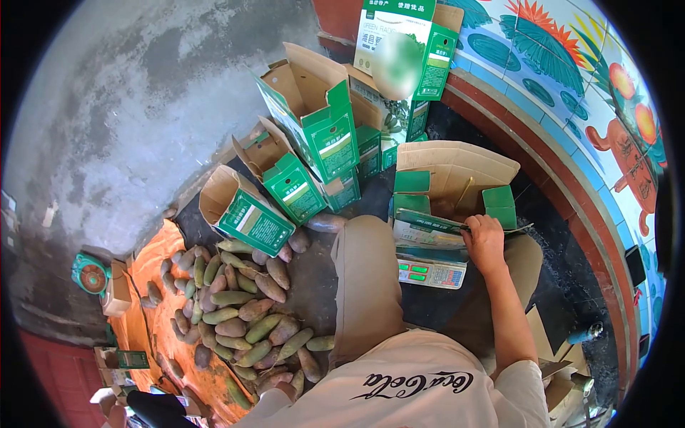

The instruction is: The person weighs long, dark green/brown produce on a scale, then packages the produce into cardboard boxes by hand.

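Note:
A green-and-white cardboard carton (pixel 432 232) stands open between my knees, on or just behind a digital scale (pixel 432 273) with lit green displays. My right hand (pixel 485 241) is closed over the edge of the carton's near flap. Inside the carton, a brownish shape is partly visible in shadow. At the lower left, my left hand (pixel 280 391) is low beside the heap of green and purplish radishes (pixel 232 327); its fingers are mostly hidden, and what it touches cannot be made out.
Several open cartons (pixel 307 114) stand beyond the heap, with a printed carton (pixel 392 43) stacked behind. An orange sheet (pixel 139 314) lies under some radishes. A green fan-like object (pixel 91 274) is at the left. A tiled step edge (pixel 571 200) curves along the right.

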{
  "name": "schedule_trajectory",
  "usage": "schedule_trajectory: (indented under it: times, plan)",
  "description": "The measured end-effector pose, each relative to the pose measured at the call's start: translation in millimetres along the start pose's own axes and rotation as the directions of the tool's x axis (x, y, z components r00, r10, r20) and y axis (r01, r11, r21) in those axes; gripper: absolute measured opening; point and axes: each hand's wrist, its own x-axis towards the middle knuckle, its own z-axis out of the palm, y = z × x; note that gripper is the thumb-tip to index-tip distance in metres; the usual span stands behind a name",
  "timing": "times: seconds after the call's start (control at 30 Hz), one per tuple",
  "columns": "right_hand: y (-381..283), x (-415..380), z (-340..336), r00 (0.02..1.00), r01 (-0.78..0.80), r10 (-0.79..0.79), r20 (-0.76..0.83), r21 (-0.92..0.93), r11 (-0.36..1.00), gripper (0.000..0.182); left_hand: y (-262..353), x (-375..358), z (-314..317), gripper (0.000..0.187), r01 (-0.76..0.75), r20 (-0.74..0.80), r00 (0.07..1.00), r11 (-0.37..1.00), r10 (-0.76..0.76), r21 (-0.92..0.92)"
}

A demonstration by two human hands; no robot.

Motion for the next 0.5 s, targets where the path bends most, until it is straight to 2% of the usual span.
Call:
schedule_trajectory:
  times: [0.5]
  plan:
    - [0.1, -2.7, -1.8, 1.0, -0.007, 0.007, -0.002, 0.001, 1.0, 0.026, -1.0, 3.7, -16.0, 0.015, 0.088, 0.198, 0.979, 0.983, -0.055, -0.161]
